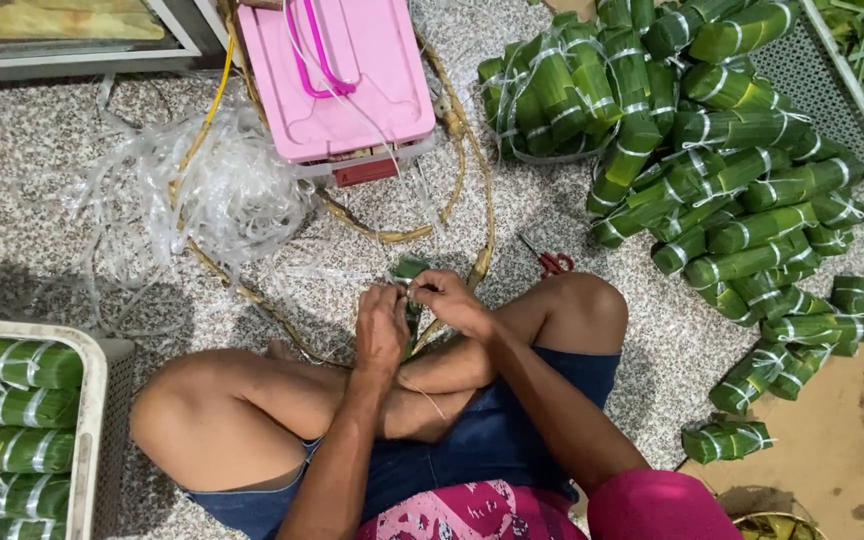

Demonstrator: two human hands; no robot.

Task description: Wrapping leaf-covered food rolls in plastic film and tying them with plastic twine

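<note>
Your left hand (382, 325) and right hand (449, 298) meet at the centre of the frame, both pinched around a small green leaf-wrapped bundle (411, 270) above your crossed legs; how much of it you grasp is hard to tell, since your fingers hide most of it. A glossy heap of tied leaf rolls (722, 170) fills the upper right, on speckled stone floor. A smooth pink plastic box (337, 75) sits top centre, beside a tangle of clear plastic strips (202, 195). Red-handled scissors (552, 262) lie just right of your hands. A white basket (87, 420) edges the lower left.
</note>
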